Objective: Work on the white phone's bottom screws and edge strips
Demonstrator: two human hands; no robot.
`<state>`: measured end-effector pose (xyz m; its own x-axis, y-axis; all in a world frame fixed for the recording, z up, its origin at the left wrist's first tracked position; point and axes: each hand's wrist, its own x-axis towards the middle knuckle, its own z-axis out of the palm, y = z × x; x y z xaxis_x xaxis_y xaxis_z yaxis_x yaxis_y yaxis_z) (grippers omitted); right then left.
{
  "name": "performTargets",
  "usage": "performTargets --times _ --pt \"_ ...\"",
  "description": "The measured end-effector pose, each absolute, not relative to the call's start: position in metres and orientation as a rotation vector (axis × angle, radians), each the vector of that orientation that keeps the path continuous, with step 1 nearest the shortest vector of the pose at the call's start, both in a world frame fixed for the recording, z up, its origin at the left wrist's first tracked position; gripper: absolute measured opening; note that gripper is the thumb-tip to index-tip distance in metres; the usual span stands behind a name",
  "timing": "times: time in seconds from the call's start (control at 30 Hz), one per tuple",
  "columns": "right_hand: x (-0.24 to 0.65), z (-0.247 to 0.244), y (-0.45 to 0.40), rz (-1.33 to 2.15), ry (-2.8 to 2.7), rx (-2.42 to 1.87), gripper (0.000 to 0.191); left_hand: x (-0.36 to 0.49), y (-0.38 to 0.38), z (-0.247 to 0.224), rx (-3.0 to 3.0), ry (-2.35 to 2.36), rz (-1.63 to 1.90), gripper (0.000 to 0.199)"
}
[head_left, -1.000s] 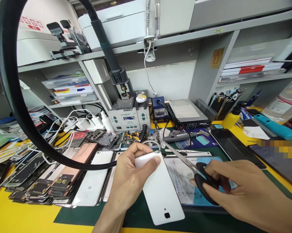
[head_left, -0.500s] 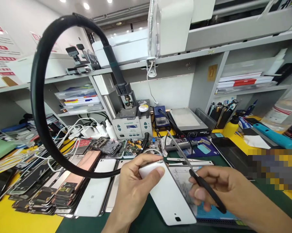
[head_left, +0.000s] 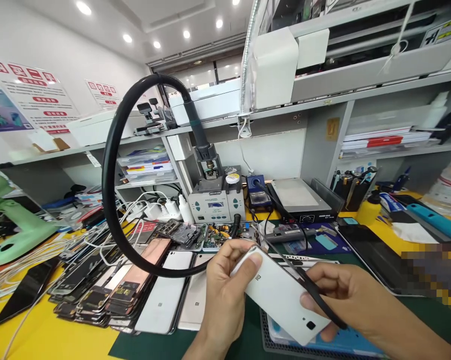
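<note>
1. The white Mi phone [head_left: 276, 302] is held up in the air over the green mat [head_left: 144, 347], close to the near edge of the worktop [head_left: 84, 340], back outward and tilted, camera end lower right.
2. The left hand [head_left: 227, 287] has its fingers closed on the phone's upper end, thumb pressed flat on the back beside the logo.
3. The fingers of the right hand [head_left: 349, 295] grasp the scissors [head_left: 317, 295], seen nearly edge-on, with fingertips also at the phone's lower end. The blades point toward the far edge, running beside the phone's right side; whether they touch it, I cannot tell.
4. Done, as far as shows: the phone and scissors are both in hand, and the phone is set back-outward.
5. Not done, by my judgement: the back is in place and looks whole, and nothing visibly hangs loose from it. Whether its far corner has been loosened is hidden by the thumb.
6. Toward the left edge, another white phone [head_left: 163, 295] lies flat, released.
</note>
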<state>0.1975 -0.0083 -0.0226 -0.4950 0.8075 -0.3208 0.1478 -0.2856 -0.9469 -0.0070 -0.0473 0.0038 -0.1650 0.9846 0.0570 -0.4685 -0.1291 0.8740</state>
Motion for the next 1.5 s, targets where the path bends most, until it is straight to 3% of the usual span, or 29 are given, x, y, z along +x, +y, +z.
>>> performTargets --times 0.57,0.87,1.1,1.33,1.5 --pt "0.196 -0.013 -0.014 1.360 -1.585 -1.363 0.033 -0.007 -0.036 0.002 0.819 1.053 1.599 0.029" --pt "0.207 0.009 -0.011 1.225 -1.761 -1.160 0.018 -0.011 -0.031 0.003 0.869 0.990 1.526 0.024" --pt "0.225 0.016 0.002 1.197 -1.802 -0.999 0.021 -0.006 -0.037 0.011 0.957 1.003 1.451 0.026" --pt "0.241 0.020 0.013 1.193 -1.729 -0.932 0.039 0.008 -0.023 0.042 1.045 1.102 1.385 0.017" --pt "0.248 0.017 0.022 1.192 -1.700 -0.937 0.043 0.012 -0.010 0.047 1.043 1.168 1.297 0.027"
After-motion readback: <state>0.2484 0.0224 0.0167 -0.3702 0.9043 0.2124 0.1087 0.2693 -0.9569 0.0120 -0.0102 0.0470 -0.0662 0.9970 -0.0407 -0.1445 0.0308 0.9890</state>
